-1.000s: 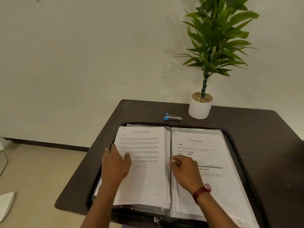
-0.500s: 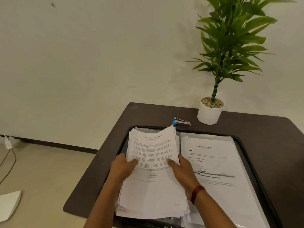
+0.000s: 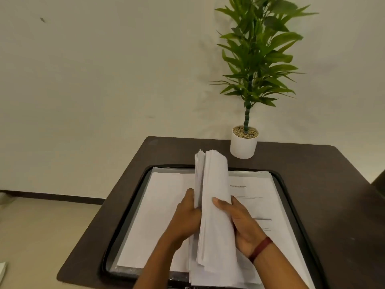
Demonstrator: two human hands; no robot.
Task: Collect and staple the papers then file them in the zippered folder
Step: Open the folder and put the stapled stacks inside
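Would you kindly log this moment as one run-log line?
left hand: gripping paper stack | right hand: gripping stack | stack: raised on edge over open folder | stapler: hidden

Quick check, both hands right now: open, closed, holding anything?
Left hand: closed on the left side of the upright stack of papers.
Right hand: closed on the same stack, gripping its right side.

The right-hand sheet [image 3: 250, 190] carries a printed heading — too blurred to read.
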